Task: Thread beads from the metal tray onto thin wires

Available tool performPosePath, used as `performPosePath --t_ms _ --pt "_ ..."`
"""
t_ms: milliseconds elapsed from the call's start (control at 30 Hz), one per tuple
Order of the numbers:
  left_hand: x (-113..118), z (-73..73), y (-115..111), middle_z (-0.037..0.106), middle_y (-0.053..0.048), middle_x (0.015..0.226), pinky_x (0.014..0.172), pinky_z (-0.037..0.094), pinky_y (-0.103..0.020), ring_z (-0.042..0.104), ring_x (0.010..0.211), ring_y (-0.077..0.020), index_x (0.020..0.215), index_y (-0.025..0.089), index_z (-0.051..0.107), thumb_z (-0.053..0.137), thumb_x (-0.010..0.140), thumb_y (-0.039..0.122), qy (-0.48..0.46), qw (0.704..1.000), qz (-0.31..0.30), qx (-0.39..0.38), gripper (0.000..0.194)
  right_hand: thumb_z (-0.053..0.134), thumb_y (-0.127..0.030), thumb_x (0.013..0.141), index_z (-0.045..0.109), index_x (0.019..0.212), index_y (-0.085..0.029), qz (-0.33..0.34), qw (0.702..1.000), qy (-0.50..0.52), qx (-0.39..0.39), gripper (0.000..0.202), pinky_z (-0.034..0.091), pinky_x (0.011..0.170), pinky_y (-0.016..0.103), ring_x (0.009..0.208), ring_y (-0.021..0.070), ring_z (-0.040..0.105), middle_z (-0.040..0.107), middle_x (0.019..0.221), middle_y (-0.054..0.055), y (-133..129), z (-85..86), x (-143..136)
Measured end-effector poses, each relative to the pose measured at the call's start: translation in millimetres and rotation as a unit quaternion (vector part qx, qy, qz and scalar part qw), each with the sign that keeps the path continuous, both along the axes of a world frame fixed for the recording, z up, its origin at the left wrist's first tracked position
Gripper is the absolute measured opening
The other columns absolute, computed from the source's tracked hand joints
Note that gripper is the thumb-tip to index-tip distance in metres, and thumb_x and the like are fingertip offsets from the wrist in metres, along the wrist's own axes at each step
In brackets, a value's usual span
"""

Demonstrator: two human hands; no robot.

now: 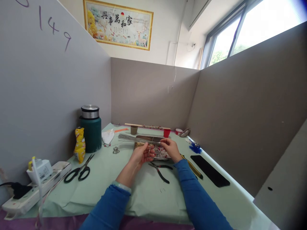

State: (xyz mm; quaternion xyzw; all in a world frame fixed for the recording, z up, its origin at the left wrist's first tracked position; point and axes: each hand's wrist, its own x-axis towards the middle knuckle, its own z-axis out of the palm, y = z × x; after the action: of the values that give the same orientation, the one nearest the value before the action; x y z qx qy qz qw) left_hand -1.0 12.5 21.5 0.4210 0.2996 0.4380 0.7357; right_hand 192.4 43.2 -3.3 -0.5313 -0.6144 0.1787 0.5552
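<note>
A bundle of thin grey wires (130,138) stretches sideways above the bead tray, its left ends fanned out. My right hand (170,148) pinches the bundle near its right end. My left hand (141,156) has its fingers curled, with the thumb against the wires from below. Under both hands lies a metal tray (165,158) filled with small red, white and gold beads. Just in front of it rest pliers (159,172) with dark and red handles, jaws toward the tray. Another tool with yellow handles (195,169) is partly hidden behind my right forearm.
Black scissors (80,170), a green flask (90,134), a yellow packet (80,145) and a power strip (35,188) stand on the left. A brown cup (134,130) and a red cup (167,133) sit behind the tray. At right lies a black strip (210,170). Partitions enclose the table.
</note>
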Motion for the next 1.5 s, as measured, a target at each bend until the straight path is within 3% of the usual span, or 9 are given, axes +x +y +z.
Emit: performPosePath --t_ms 133,367,567,1033,1500 --pt "0.0 -0.4 -0.9 0.064 -0.010 0.075 0.051 0.050 -0.024 0.060 0.056 -0.0130 0.087 0.008 0.062 0.050 0.084 0.036 0.008 1.000 -0.001 0.012 0.031 0.064 -0.036 0.068 0.062 0.084 -0.016 0.069 0.982 0.172 0.018 0.026 0.035 0.047 0.022 0.050 0.0093 0.045 0.059 0.068 0.000 -10.4 5.0 -6.8" --pt "1.8 -3.5 -2.2 0.062 -0.006 0.068 0.047 0.045 -0.021 0.056 0.050 -0.0099 0.081 0.008 0.064 0.068 0.069 0.029 0.059 0.996 0.003 0.063 0.025 0.069 -0.043 0.066 0.064 0.079 -0.015 0.111 0.952 0.285 0.009 0.031 0.029 0.043 0.021 0.047 0.0076 0.040 0.059 0.066 0.000 -20.8 12.2 -23.2" --pt "5.4 -4.5 -4.7 0.061 -0.004 0.061 0.042 0.042 -0.021 0.053 0.043 -0.0098 0.075 0.008 0.064 0.068 0.066 0.033 0.121 0.988 -0.002 0.097 0.028 0.072 -0.039 0.063 0.066 0.080 -0.015 0.144 0.914 0.378 -0.014 0.030 0.025 0.041 0.019 0.047 0.0059 0.039 0.058 0.068 -0.001 -18.2 11.0 -23.9" --pt "5.0 -4.6 -5.4 0.062 -0.004 0.061 0.042 0.040 -0.020 0.053 0.042 -0.0093 0.072 0.010 0.063 0.069 0.065 0.035 0.128 0.986 -0.006 0.109 0.027 0.072 -0.039 0.063 0.064 0.081 -0.015 0.166 0.898 0.407 -0.020 0.032 0.025 0.038 0.018 0.046 0.0050 0.038 0.056 0.068 -0.001 -18.0 10.0 -22.9" --pt "5.2 -5.8 -3.7 0.060 -0.003 0.058 0.040 0.038 -0.020 0.051 0.040 -0.0089 0.072 0.010 0.063 0.067 0.066 0.033 0.131 0.986 -0.006 0.106 0.024 0.072 -0.034 0.064 0.065 0.084 -0.015 0.172 0.902 0.396 0.000 0.028 0.025 0.039 0.018 0.048 0.0045 0.039 0.056 0.073 -0.001 -17.6 9.7 -21.5"
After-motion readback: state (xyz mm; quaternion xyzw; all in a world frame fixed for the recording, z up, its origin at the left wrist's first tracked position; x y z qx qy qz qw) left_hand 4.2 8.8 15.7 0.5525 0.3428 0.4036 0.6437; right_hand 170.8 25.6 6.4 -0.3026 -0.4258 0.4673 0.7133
